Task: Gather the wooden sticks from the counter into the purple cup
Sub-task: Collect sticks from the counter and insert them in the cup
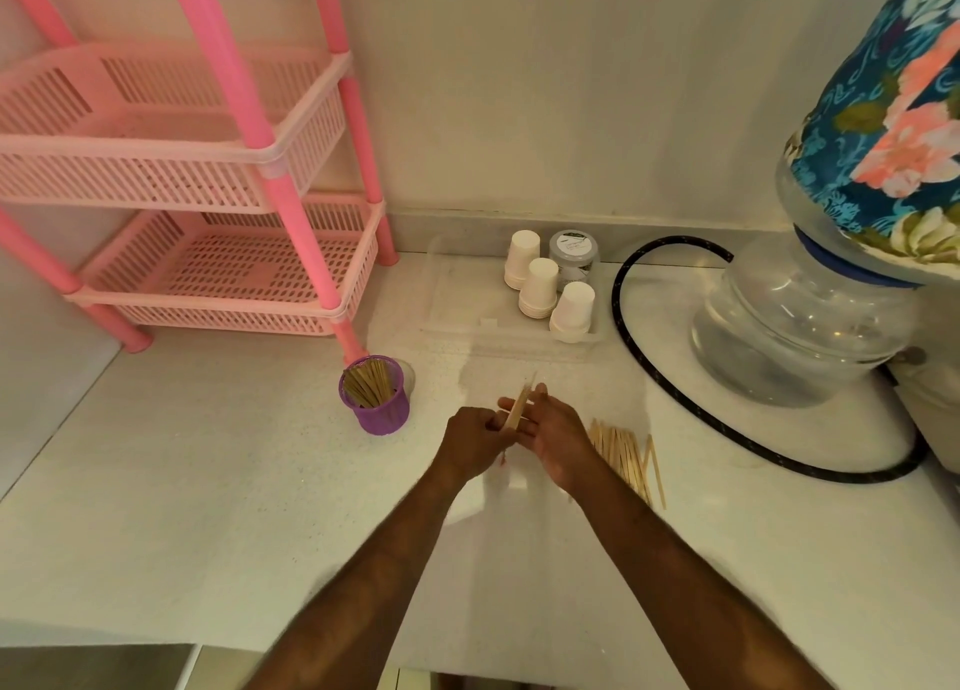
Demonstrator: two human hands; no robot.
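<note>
Farthest to the right of your grip stands the big water bottle (800, 320) under its floral cover (893, 112), with a black hose (675, 393) looping round its base; none of it concerns the sticks. Up and to the left of your grip, the pink rack (208, 180) stands on the counter (208, 481), one foot just behind the purple cup (378, 401). Straight beyond your hands lies a clear tray (467, 320) with stacks of white paper cups (540, 287) and a small jar (574, 255).

The purple cup sits a little left of your grip and slightly farther away, already packed with upright sticks, so the drop is a short swing to the left. The loose pile of wooden sticks (626, 455) lies flat on the counter just right of your right hand (558, 440), near enough for that hand to feed from.

Your left hand (475, 437) is curled round a small bundle of sticks (517, 409), which juts up and away between the two hands. Your right hand is open, fingers extended alongside the bundle, probably squaring the sticks so that they enter the cup together. How many you hold is too blurred to tell.
</note>
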